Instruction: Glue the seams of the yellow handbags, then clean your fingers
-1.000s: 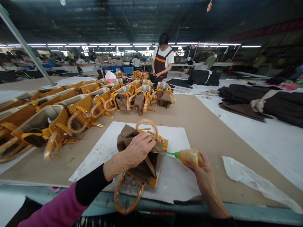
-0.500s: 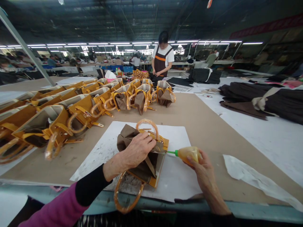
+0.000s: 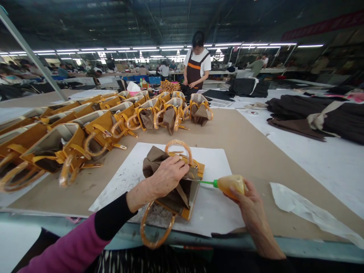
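A small mustard-yellow handbag (image 3: 186, 214) with a brown cloth lining (image 3: 155, 159) lies on a white sheet (image 3: 217, 161) in front of me. One plastic-wrapped ring handle (image 3: 158, 244) hangs toward the table edge; the other stands at the far side. My left hand (image 3: 167, 176) has its fingers closed on the lining at the bag's opening. In my right hand (image 3: 250, 201) is a squeeze bottle (image 3: 230, 185) of amber liquid, held level. Its thin green nozzle (image 3: 207, 182) points left, with the tip at the bag's edge by the lining.
Rows of similar yellow handbags (image 3: 99, 131) fill the table's left and back. A crumpled white strip (image 3: 301, 210) lies at right, with tied dark fabric bundles (image 3: 335, 117) behind it. Across the table stands a person in an apron (image 3: 196, 68). A slanted metal pole (image 3: 34, 53) rises at left.
The view has shifted slightly. Both hands stay on the bag and bottle, and the nozzle tip remains close to the bag's edge.
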`<action>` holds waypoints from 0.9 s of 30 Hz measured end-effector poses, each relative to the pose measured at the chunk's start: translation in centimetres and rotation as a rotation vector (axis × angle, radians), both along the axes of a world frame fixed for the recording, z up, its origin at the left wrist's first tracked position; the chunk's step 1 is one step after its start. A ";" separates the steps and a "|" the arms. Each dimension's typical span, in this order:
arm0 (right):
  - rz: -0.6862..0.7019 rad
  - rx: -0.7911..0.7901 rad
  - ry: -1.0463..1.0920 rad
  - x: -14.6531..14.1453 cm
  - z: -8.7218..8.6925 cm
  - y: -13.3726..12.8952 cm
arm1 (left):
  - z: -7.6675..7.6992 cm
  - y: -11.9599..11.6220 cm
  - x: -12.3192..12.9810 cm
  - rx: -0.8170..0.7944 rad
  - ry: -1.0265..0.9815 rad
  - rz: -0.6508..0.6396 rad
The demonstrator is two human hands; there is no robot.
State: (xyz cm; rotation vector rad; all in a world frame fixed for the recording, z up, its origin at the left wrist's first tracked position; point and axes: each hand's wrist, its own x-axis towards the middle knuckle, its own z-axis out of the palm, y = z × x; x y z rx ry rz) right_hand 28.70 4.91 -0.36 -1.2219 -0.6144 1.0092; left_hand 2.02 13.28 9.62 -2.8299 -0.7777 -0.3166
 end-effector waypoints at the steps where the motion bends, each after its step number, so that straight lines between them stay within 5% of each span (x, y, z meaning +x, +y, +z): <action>1: 0.006 -0.003 0.000 0.0 -0.1 0.0 | 0.0 0.0 0.0 -0.003 0.005 0.003; 27: 0.157 -0.088 0.058 -1.7 1.1 -4.4 | 0.4 -0.1 0.2 0.014 0.052 -0.005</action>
